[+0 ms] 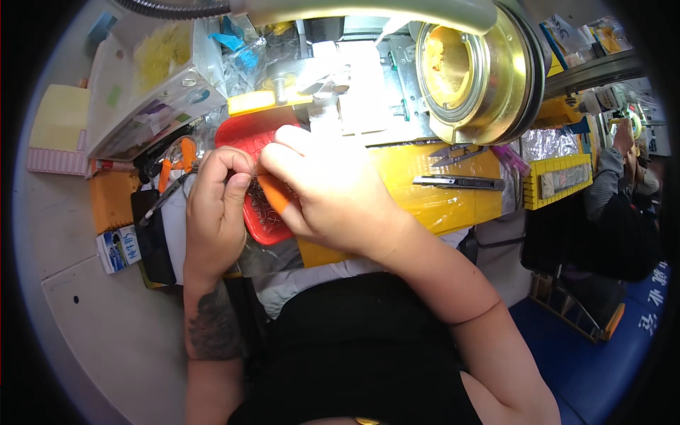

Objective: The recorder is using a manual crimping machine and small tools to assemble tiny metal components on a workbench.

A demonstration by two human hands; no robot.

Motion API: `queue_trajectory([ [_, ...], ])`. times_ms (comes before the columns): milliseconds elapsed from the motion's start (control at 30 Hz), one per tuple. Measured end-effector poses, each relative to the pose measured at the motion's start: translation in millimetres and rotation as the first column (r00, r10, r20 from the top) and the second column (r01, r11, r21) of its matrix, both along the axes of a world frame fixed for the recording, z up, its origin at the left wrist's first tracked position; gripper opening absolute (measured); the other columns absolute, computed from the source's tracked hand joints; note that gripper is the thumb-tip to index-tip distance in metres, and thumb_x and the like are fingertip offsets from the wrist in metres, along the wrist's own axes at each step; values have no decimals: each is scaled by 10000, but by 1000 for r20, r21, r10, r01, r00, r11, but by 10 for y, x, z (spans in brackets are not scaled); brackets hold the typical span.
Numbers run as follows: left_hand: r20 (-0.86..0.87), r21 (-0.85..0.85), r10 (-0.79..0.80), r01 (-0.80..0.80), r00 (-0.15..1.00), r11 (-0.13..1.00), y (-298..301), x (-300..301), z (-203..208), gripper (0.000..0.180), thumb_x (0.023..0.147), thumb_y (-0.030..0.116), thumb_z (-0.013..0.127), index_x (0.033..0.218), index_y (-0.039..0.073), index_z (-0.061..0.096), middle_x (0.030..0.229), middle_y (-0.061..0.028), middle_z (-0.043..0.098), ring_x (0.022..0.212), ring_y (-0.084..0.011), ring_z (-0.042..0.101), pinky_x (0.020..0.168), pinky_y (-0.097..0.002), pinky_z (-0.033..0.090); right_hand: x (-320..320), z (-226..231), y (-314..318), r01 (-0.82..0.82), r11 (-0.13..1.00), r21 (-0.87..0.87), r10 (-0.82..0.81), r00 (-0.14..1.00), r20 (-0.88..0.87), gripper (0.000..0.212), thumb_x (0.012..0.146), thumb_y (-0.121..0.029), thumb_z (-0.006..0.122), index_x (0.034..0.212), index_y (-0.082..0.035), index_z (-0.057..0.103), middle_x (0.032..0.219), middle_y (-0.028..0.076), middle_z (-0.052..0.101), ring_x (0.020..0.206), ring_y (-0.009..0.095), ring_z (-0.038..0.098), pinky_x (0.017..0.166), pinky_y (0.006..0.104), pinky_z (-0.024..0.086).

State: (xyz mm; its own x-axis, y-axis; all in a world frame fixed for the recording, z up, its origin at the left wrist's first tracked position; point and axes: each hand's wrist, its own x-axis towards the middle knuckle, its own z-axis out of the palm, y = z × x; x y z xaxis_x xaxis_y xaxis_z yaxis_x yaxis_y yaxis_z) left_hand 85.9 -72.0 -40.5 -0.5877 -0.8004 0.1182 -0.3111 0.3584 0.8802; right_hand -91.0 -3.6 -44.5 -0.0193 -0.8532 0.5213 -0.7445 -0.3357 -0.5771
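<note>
Fingers (236, 195) pinch narrowly, on what I cannot tell. Steady them over the red tray (244, 129), ten o'clock in view.

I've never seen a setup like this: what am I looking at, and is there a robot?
No robot here, just a person's left hand and right hand. The single picture comes from a fisheye camera worn on the head, looking down, so straight edges bend. The fingers meet over a red tray of small, thin bits; anything pinched is too small to tell. An orange cover sits on one right-hand finger. To the right, a black utility knife and snips lie on a yellow sheet.
</note>
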Motion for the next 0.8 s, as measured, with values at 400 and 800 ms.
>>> queue_trajectory([
  [400, 201, -401, -20, 101, 979, 910, -45, 17, 129, 127, 896, 55, 660, 1002, 24, 596, 961, -98, 618, 956, -302, 556, 920, -420, 409, 28, -5, -18, 44, 999, -12, -42, 993, 107, 122, 760, -69, 712, 830, -85, 613, 758, 97, 573, 670, 303, 605, 607, 386, 485],
  [800, -135, -152, 126, -146, 983, 978, -43, 54, 97, 76, 836, -52, 665, 902, -17, 652, 841, -51, 595, 770, -144, 516, 718, -286, 416, 118, 6, -7, -15, 1000, 13, 13, 992, 124, 154, 825, -91, 685, 939, -52, 589, 850, 135, 597, 742, 340, 642, 653, 437, 511],
])
